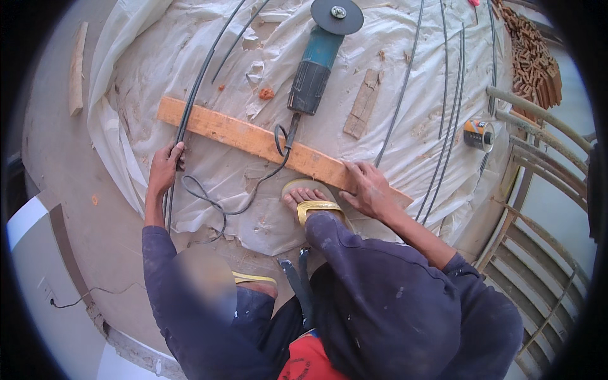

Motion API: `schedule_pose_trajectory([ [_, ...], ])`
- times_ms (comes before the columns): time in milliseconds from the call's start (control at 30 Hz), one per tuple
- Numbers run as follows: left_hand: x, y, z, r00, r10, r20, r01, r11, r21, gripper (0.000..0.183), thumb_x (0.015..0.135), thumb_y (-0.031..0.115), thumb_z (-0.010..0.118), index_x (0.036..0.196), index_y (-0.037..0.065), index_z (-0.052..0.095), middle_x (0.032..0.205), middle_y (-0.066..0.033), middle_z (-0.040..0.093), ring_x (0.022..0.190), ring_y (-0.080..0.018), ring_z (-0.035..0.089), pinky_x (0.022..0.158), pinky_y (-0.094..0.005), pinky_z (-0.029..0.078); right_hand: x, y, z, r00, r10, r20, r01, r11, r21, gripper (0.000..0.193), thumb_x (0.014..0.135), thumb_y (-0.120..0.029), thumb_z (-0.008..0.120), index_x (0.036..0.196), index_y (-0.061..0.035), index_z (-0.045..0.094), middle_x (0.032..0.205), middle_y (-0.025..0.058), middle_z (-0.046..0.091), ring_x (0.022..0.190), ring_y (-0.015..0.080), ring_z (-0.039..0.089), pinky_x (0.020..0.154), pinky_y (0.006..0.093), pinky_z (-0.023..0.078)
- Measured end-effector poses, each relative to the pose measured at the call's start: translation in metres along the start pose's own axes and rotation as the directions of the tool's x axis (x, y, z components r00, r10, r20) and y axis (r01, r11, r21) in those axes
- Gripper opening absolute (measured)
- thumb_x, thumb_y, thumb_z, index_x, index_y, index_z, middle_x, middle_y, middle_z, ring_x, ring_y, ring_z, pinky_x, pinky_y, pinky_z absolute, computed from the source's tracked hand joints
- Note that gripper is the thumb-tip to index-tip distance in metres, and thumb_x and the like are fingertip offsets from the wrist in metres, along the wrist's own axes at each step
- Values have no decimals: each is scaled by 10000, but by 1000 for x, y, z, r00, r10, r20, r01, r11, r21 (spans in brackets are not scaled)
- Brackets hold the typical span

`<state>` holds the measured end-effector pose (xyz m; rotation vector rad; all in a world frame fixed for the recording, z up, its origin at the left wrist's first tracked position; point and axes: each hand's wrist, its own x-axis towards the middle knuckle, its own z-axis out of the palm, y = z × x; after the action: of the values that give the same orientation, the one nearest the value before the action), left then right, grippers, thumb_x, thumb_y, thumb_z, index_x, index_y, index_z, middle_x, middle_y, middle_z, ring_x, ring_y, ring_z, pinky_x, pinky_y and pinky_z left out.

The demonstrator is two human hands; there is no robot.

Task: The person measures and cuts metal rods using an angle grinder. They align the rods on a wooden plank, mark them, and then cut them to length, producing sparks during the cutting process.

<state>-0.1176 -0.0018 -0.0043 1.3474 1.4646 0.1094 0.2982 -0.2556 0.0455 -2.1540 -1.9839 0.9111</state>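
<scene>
My left hand point(167, 166) is closed around a bundle of thin dark metal rods point(187, 113), which cross over the left end of an orange-brown wooden plank point(247, 138). At the plank's other end, my right hand point(370, 189) grips it, with the thumb on the near edge and the fingers over the top. Beyond the plank lies a teal and black angle grinder point(310, 79), its dark cutting disc at the far end. The grinder's black cord point(269, 174) runs across the plank and loops on the near side. My sandalled foot point(310, 199) rests against the plank's near edge.
Wrinkled white sheeting point(253, 221) covers the floor. More metal rods point(453, 117) lie to the right, near an orange and black can-shaped item point(479, 135). Wood scraps point(363, 104) lie about. Slatted frames point(538, 253) and a brick pile point(529, 60) stand at the right.
</scene>
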Motion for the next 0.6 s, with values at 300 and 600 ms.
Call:
schedule_pose_trajectory([
  [300, -5, 6, -1, 999, 48, 9, -48, 997, -54, 350, 993, 336, 562, 915, 6, 649, 727, -12, 586, 619, -100, 539, 584, -274, 468, 9, -22, -3, 998, -23, -55, 24, 1000, 4, 712, 676, -163, 807, 1316, -48, 517, 1242, 169, 538, 1175, 354, 496, 1020, 444, 377],
  [600, -6, 1, -1, 1000, -17, 11, 18, 999, -50, 368, 991, 348, 568, 911, -6, 632, 770, -23, 601, 686, -101, 562, 651, -272, 474, 32, -26, -4, 997, -77, 11, 76, 996, 43, 634, 700, -142, 780, 1270, -18, 533, 1215, 187, 543, 1149, 360, 505, 998, 453, 379],
])
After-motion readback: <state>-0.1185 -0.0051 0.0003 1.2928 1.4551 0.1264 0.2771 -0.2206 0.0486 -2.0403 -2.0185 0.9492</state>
